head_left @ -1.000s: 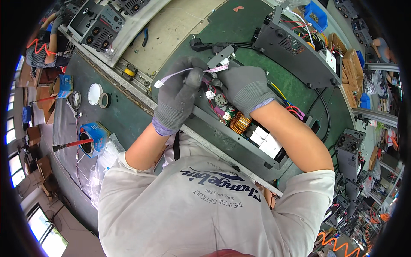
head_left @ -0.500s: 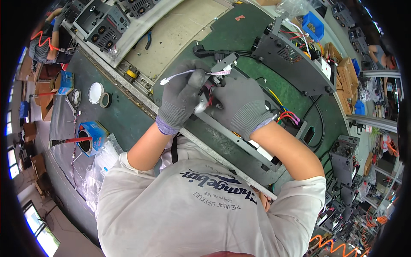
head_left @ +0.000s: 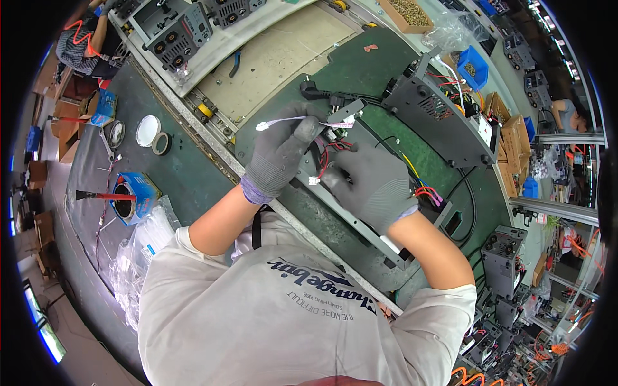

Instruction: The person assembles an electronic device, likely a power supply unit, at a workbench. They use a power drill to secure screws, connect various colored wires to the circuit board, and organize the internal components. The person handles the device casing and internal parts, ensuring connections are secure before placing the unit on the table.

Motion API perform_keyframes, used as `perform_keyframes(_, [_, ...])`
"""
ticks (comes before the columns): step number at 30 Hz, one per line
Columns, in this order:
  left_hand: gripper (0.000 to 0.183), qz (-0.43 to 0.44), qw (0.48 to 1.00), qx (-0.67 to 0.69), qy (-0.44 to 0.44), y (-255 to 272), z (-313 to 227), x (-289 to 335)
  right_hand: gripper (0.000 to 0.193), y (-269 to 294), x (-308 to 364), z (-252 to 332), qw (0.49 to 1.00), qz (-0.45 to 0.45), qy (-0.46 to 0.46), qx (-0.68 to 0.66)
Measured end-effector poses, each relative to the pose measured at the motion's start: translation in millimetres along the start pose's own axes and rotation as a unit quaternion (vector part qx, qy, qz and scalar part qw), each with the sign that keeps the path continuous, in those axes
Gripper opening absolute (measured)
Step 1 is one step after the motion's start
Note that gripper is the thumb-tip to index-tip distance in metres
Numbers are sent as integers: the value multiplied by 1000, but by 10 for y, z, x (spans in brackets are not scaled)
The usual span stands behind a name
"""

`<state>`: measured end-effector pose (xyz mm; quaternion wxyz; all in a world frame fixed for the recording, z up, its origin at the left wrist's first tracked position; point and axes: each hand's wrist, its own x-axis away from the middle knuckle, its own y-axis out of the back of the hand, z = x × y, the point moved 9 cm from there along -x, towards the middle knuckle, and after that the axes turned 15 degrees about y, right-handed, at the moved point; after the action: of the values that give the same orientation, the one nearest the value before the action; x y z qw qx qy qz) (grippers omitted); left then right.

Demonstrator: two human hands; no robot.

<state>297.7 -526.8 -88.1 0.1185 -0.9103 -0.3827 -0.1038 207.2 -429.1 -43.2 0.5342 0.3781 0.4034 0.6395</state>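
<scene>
My left hand (head_left: 280, 154), in a grey knitted glove, is closed around a small dark panel (head_left: 347, 110) with a circuit board on it. From the panel a white cable (head_left: 283, 120) runs out over my left thumb to a small plug. Curled fingers of my gloved right hand (head_left: 376, 186) are at thin red wires (head_left: 326, 157), which end in a white connector (head_left: 314, 181) hanging free. Beneath both hands lies a long grey metal chassis part (head_left: 351, 215). Yellow, blue and red leads (head_left: 425, 191) stick out beside my right wrist.
A dark machine housing (head_left: 438, 119) with wiring stands at the right, near a black power plug (head_left: 312, 89) and cord. Metal rails (head_left: 193, 132) cross the bench. Leftward are a blue can (head_left: 138, 196) with a brush, tape (head_left: 161, 143) and plastic bags (head_left: 145, 241). Another person works far left.
My right hand has shifted down and right, away from the left. The red wires and their white connector now show between the hands. The view has shifted slightly.
</scene>
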Motion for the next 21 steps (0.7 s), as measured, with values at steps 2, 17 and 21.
perform_keyframes(2, [33, -1, 1000, 3, -2, 12, 27, -1, 26, -85, -64, 0, 998, 49, -36, 16])
perform_keyframes(17, [29, 12, 999, 14, -28, 14, 68, -11, 22, 178, 124, 90, 893, 22, 207, -400])
perform_keyframes(21, [38, 6, 999, 32, -39, -5, 8, 16, 25, 344, 130, 42, 928, -48, 125, -349])
